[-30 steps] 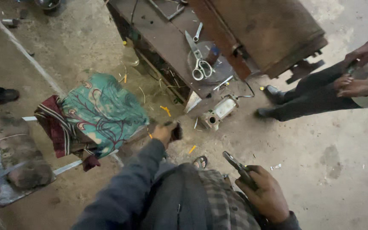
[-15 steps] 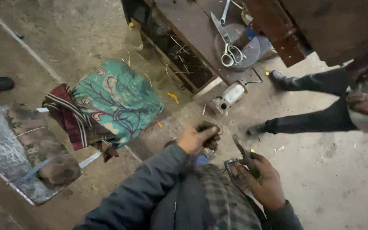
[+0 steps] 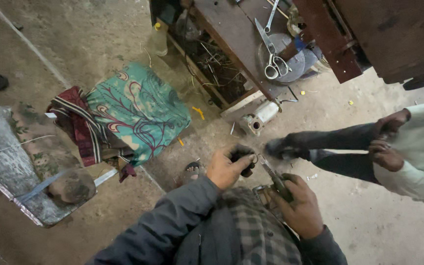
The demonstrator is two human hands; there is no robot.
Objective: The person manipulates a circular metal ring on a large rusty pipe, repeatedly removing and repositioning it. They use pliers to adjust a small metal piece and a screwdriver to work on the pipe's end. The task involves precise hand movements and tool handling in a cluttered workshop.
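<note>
A second ago the left hand [image 3: 227, 167] reaches out low toward the floor by the cloth bundle [image 3: 138, 110]; now it is drawn back in front of the lap, its grip closed around a small dark part [image 3: 246, 162]. The right hand [image 3: 298, 208] with its pliers [image 3: 273, 177] has come in to meet it, so tool tip and part almost touch. The other person's leg [image 3: 320, 147] now lies closer to both hands.

Scissors [image 3: 272, 61] on bench [image 3: 231, 34], cushion [image 3: 138, 110] perhaps left.
</note>
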